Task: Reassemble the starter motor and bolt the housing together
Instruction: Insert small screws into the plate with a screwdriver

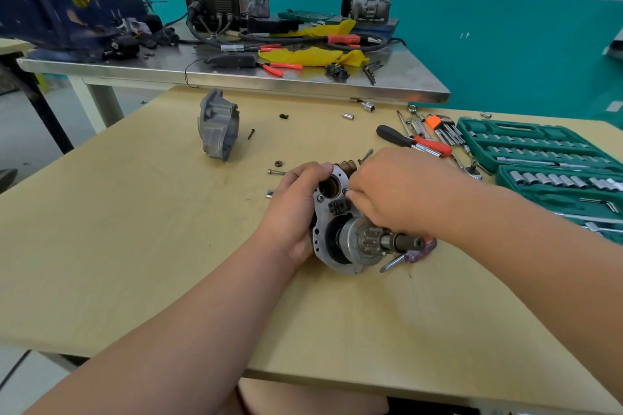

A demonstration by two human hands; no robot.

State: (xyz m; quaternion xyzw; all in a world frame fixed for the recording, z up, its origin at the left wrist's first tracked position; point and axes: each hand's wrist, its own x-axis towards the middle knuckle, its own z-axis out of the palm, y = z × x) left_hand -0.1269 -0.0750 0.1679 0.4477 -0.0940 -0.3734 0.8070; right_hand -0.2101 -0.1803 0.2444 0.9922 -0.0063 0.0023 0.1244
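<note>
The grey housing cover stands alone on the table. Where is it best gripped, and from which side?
Probably from above: the grey housing cover stands upright with nothing touching it. Pinch its upper wall, thumb inside the open cavity facing right, fingers on the ribbed back.

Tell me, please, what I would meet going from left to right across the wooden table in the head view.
Grey housing cover → small black bolt → left hand → starter motor → black-and-red driver → green socket case.

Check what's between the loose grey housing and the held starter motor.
Head view: a small nut and a bolt on the tabletop, between grey housing and starter motor.
</note>
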